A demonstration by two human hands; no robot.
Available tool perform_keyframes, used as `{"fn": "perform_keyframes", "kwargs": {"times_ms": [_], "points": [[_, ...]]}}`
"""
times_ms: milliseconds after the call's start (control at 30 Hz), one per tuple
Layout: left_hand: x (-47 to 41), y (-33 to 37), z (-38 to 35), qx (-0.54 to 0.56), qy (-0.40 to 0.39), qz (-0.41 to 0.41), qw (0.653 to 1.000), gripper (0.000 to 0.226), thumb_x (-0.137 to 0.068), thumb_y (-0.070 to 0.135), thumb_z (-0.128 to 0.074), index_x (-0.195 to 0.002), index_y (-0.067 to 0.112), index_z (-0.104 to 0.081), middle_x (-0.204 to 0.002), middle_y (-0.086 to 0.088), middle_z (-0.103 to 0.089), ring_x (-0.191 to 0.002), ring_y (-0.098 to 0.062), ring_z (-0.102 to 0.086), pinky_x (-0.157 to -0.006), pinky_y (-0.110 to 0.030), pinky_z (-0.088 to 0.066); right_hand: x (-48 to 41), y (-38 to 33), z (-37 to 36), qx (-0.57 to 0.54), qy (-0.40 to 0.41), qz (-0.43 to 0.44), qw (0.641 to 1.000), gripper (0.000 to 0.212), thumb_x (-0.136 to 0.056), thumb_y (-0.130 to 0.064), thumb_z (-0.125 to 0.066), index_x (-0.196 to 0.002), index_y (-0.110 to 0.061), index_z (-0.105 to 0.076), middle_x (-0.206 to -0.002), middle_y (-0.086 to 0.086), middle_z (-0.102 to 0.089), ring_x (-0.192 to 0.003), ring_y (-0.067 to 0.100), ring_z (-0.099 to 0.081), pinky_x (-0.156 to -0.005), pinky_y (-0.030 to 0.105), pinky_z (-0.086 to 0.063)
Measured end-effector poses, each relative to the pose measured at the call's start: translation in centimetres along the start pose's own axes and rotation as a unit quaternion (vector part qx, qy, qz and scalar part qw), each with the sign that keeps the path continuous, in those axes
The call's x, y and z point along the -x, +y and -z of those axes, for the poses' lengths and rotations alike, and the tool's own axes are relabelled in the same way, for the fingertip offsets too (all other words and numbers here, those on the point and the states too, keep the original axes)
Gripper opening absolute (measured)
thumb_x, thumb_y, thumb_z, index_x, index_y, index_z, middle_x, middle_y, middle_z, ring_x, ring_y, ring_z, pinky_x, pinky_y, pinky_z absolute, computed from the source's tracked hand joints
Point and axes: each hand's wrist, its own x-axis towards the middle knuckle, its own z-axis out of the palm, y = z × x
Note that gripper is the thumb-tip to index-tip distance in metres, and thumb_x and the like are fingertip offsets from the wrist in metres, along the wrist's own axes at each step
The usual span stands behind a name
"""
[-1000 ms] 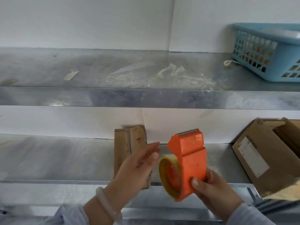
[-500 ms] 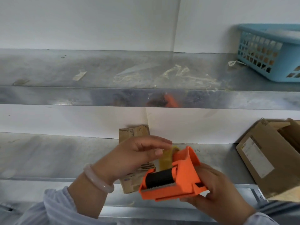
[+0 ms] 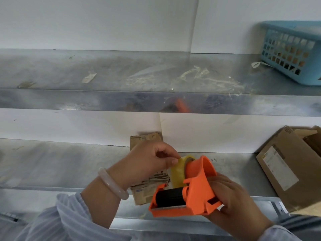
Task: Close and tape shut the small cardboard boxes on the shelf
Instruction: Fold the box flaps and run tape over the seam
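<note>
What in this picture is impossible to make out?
Head view:
- Small cardboard box: flaps hidden behind the left hand and tape dispenser.
- Large box: cut off by the right edge; its label too blurred to read.
- Blue basket: contents blurred behind its lattice, also cut off right.

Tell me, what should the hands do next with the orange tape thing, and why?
Probably peel the tape's end loose and draw it over the black roller. The left hand pinches at the tape roll, the right hand grips the orange dispenser, and the roller looks bare.
</note>
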Motion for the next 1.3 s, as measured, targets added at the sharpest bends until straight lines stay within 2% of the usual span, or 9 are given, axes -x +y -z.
{"fn": "perform_keyframes", "kwargs": {"times_ms": [133, 267, 367, 500, 600, 733, 967, 1167, 1300], "points": [[-0.7, -0.3, -0.1, 0.051, -0.048, 0.044, 0.997, 0.003, -0.092, 0.024, -0.067, -0.09, 0.023, -0.069, -0.086, 0.007, -0.071, -0.082, -0.01, -0.069, -0.078, -0.025, -0.058, 0.2, 0.4, -0.3, 0.008, -0.013, 0.002, 1.0, 0.031, -0.086, -0.046, -0.066, -0.08, -0.015, -0.068, -0.089, -0.007, -0.071, -0.087, 0.007, -0.066, -0.091, 0.012, -0.046], [-1.2, -0.3, -0.2, -0.052, -0.112, 0.04, 0.992, 0.013, -0.099, 0.031, -0.053, -0.087, 0.033, -0.059, -0.09, 0.011, -0.065, -0.082, -0.005, -0.065, -0.082, -0.028, -0.057, 0.6, 0.8, -0.4, 0.01, -0.036, 0.002, 0.999, 0.039, -0.09, -0.051, -0.059, -0.08, -0.015, -0.069, -0.09, -0.008, -0.071, -0.089, 0.007, -0.066, -0.089, 0.013, -0.047], [-1.1, -0.2, -0.4, -0.1, -0.125, 0.014, 0.987, 0.02, -0.102, 0.029, -0.045, -0.084, 0.035, -0.051, -0.09, 0.013, -0.058, -0.083, -0.004, -0.055, -0.083, -0.03, -0.051, 0.9, 1.0, -0.6, -0.003, -0.035, -0.004, 0.999, 0.025, -0.082, -0.045, -0.069, -0.086, -0.021, -0.065, -0.093, -0.009, -0.071, -0.09, 0.006, -0.066, -0.082, 0.016, -0.05], [-1.1, -0.4, -0.6, -0.063, -0.089, 0.004, 0.994, 0.023, -0.103, 0.027, -0.043, -0.081, 0.034, -0.048, -0.086, 0.015, -0.056, -0.08, 0.0, -0.055, -0.077, -0.022, -0.049, 1.0, 1.2, -0.7, -0.022, -0.026, -0.034, 0.999, 0.027, -0.085, -0.052, -0.067, -0.094, -0.027, -0.062, -0.093, -0.015, -0.069, -0.089, -0.003, -0.063, -0.077, 0.013, -0.05], [-1.4, -0.8, -0.4, 0.015, -0.016, 0.006, 1.0, 0.012, -0.099, 0.027, -0.052, -0.091, 0.034, -0.058, -0.091, 0.012, -0.065, -0.085, -0.003, -0.065, -0.081, -0.028, -0.057, 1.0, 1.2, -0.5, -0.023, -0.028, -0.046, 0.998, 0.034, -0.088, -0.057, -0.062, -0.089, -0.023, -0.065, -0.089, -0.015, -0.068, -0.086, -0.005, -0.061, -0.074, 0.014, -0.05], [-1.5, -0.6, 0.0, -0.031, -0.077, 0.023, 0.996, 0.018, -0.094, 0.035, -0.061, -0.11, 0.037, -0.069, -0.094, 0.02, -0.071, -0.083, 0.009, -0.065, -0.073, -0.01, -0.051, 0.8, 1.1, -0.5, -0.018, -0.018, -0.034, 0.999, 0.03, -0.089, -0.054, -0.061, -0.091, -0.025, -0.062, -0.09, -0.013, -0.069, -0.088, -0.007, -0.06, -0.075, 0.013, -0.05], [-1.5, -0.9, 0.0, -0.041, -0.029, 0.034, 0.998, 0.009, -0.087, 0.028, -0.072, -0.094, 0.033, -0.076, -0.085, 0.013, -0.075, -0.077, 0.006, -0.067, -0.067, -0.005, -0.048, 0.6, 1.1, -0.5, -0.003, -0.028, -0.017, 0.999, 0.029, -0.092, -0.058, -0.053, -0.098, -0.03, -0.056, -0.096, -0.008, -0.072, -0.092, 0.003, -0.065, -0.083, 0.011, -0.049], [-1.4, -1.2, -1.2, -0.098, 0.033, -0.019, 0.994, 0.018, -0.091, 0.026, -0.066, -0.086, 0.043, -0.065, -0.086, 0.023, -0.067, -0.084, 0.01, -0.06, -0.071, -0.007, -0.045, 0.8, 1.4, -1.0, -0.002, -0.037, -0.063, 0.997, 0.044, -0.088, -0.062, -0.058, -0.083, -0.019, -0.066, -0.087, -0.012, -0.068, -0.081, 0.005, -0.065, -0.066, 0.026, -0.054], [-1.5, -1.2, -2.1, -0.03, 0.084, -0.039, 0.995, 0.034, -0.092, 0.015, -0.063, -0.083, 0.048, -0.062, -0.086, 0.025, -0.062, -0.086, 0.004, -0.059, -0.074, -0.01, -0.044, 0.4, 0.9, -0.9, -0.023, -0.04, -0.121, 0.992, 0.046, -0.08, -0.072, -0.058, -0.088, -0.028, -0.066, -0.085, -0.018, -0.066, -0.076, -0.002, -0.061, -0.063, 0.018, -0.049]]}}
